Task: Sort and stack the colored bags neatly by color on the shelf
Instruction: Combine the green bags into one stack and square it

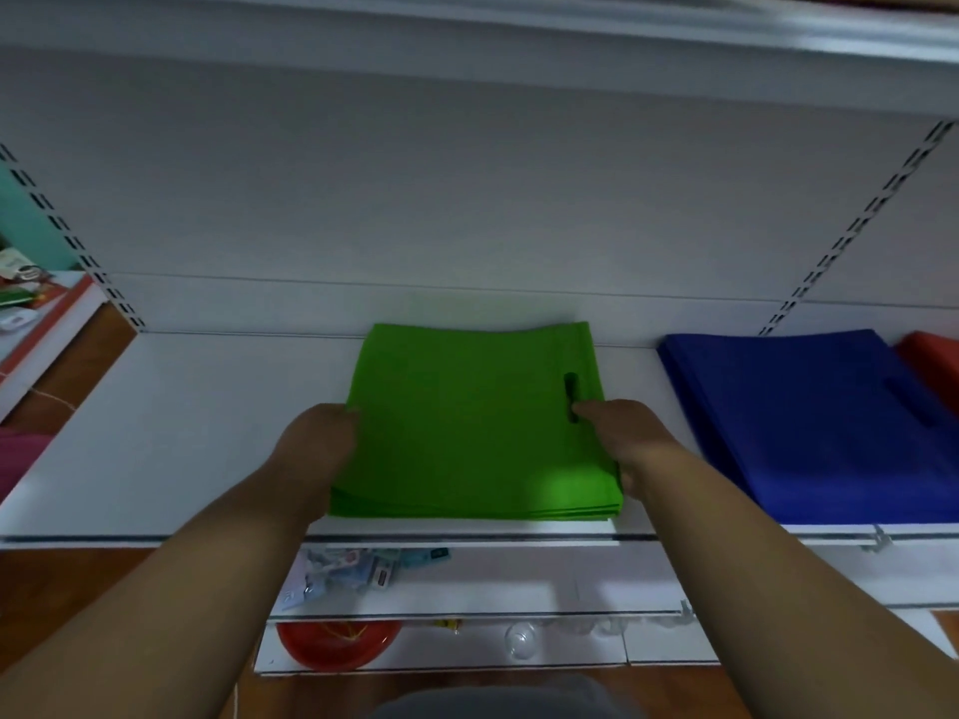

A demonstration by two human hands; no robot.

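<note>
A stack of green bags (467, 428) lies flat in the middle of the white shelf (181, 433), its handle slot toward the right. My left hand (316, 438) grips the stack's left edge with curled fingers. On the right edge, my right hand (617, 433) holds the stack, fingers over the top by the slot and thumb at the side. A stack of blue bags (809, 422) lies to the right, apart from the green one. A red bag stack (934, 360) shows at the far right edge, partly cut off.
An upper shelf (519, 38) overhangs. Lower shelves hold small packets (353, 573), a red bowl (337, 643) and clear cups (524, 640). Something pink (21, 459) sits at the far left edge. A side shelf with boxes (26, 298) stands left.
</note>
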